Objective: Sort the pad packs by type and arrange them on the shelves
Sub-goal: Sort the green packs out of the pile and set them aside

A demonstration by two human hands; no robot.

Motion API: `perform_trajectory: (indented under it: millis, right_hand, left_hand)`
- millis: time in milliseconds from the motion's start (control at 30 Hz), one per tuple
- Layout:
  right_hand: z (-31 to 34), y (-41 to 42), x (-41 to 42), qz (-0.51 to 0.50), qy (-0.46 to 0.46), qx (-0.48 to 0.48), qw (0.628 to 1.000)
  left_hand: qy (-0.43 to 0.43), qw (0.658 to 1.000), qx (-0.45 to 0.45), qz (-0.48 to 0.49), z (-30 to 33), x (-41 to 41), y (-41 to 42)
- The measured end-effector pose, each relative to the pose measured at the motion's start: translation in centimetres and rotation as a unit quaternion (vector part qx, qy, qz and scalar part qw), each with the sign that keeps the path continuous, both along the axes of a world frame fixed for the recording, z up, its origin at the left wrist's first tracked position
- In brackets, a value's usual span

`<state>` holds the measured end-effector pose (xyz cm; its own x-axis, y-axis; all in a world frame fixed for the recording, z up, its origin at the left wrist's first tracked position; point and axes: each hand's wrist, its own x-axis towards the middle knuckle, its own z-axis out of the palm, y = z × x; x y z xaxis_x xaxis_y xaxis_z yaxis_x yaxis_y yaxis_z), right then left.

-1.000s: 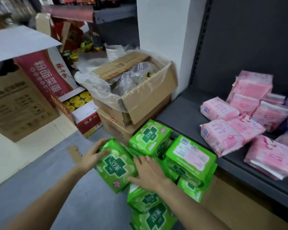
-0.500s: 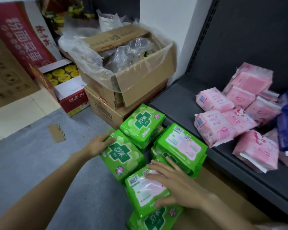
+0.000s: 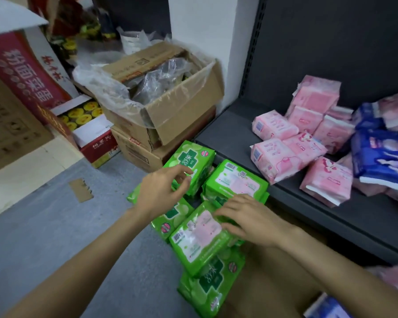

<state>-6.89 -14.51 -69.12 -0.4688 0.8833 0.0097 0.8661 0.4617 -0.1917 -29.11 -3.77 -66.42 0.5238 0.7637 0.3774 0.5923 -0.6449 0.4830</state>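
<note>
Green pad packs [image 3: 200, 239] lie in a loose heap on the grey floor [image 3: 44, 244], just in front of the dark shelf [image 3: 228, 131]. One pack [image 3: 191, 166], farthest from the camera, leans against the shelf's front edge; another [image 3: 237, 182] beside it lies label side up. The left hand [image 3: 161, 191] hovers over the first pack with fingers curled, thumb and forefinger close together at the wrapper; whether they actually pinch it I cannot tell. The right hand [image 3: 251, 219] rests flat on the nearest upturned pack, fingers spread and relaxed, holding nothing. Below that pack, nearer the camera, another green pack [image 3: 211, 285] shows its cross logo.

On the shelf itself, well right of the heap, pink packs [image 3: 294, 143] sit jumbled together, some upright against the back panel, some tipped over. Blue packs [image 3: 379, 152] lie touching them at the far right.

Left of the shelf stand two stacked cardboard boxes [image 3: 170, 115], the top one open and lined with clear plastic. Beyond them sits a red carton [image 3: 94, 138] with yellow items.
</note>
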Motion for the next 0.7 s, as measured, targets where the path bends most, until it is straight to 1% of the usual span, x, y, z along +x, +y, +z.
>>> perform_trajectory:
  millis: [100, 167, 267, 333, 400, 467, 533, 600, 700]
  right_hand:
    - [3.4, -2.7, 2.4, -0.034, -0.008, -0.034, 0.999]
    - [5.8, -4.9, 4.0, -0.063, -0.007, -0.02, 0.998]
    - [9.5, -9.4, 7.2, -0.161, -0.009, -0.01, 0.987]
    - [11.5, -13.4, 10.2, -0.245, -0.017, -0.027, 0.969]
    - [12.8, -16.6, 12.9, -0.31, -0.029, -0.023, 0.95]
    - [13.6, -19.2, 15.0, -0.343, -0.04, -0.028, 0.938]
    - [13.8, -20.9, 17.1, -0.377, -0.044, -0.017, 0.925]
    - [13.3, -21.7, 19.3, -0.409, -0.036, 0.001, 0.912]
    - [12.1, -22.6, 22.3, -0.447, -0.03, 0.023, 0.894]
  left_hand:
    - [-0.042, 0.997, 0.002, -0.07, 3.3, 4.7, -2.6]
    - [-0.073, 0.992, -0.021, -0.102, 4.7, 7.9, -3.5]
    - [-0.12, 0.978, -0.099, -0.136, 5.6, 13.8, -4.7]
    - [-0.135, 0.957, -0.17, -0.19, 5.5, 18.9, -6.8]
    - [-0.111, 0.938, -0.221, -0.241, 6.0, 23.1, -8.8]
    - [-0.083, 0.93, -0.236, -0.269, 5.8, 26.3, -10.3]
    - [-0.078, 0.926, -0.24, -0.281, 5.7, 29.0, -11.2]
    - [-0.068, 0.928, -0.232, -0.284, 6.0, 31.4, -11.9]
    - [0.003, 0.939, -0.208, -0.274, 6.3, 34.7, -12.6]
